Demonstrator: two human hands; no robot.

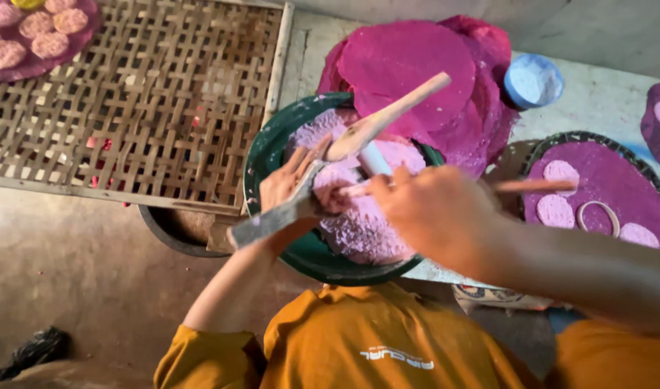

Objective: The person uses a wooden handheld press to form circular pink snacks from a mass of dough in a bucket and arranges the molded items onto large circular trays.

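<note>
Hands worked over a green bowl (272,155) of pink dough (362,223).

Closest, the right hand (434,216) had its grip closed round a thin stick (539,186) that pointed right. The left hand (290,184) had its grip wrapped round a wooden paddle (380,119), whose blade lay over the dough. Beside the bowl sat a round tray (596,140) with pink patties (560,209) on purple cloth. Farther off lay a pile of pink sheets (416,61), a small blue cup (533,81) and a woven bamboo rack (150,101).

Pale concrete ledge (596,101), green basin (261,155), pink sheets (409,57), small blue bowl (533,81), woven tray (596,137)
</note>
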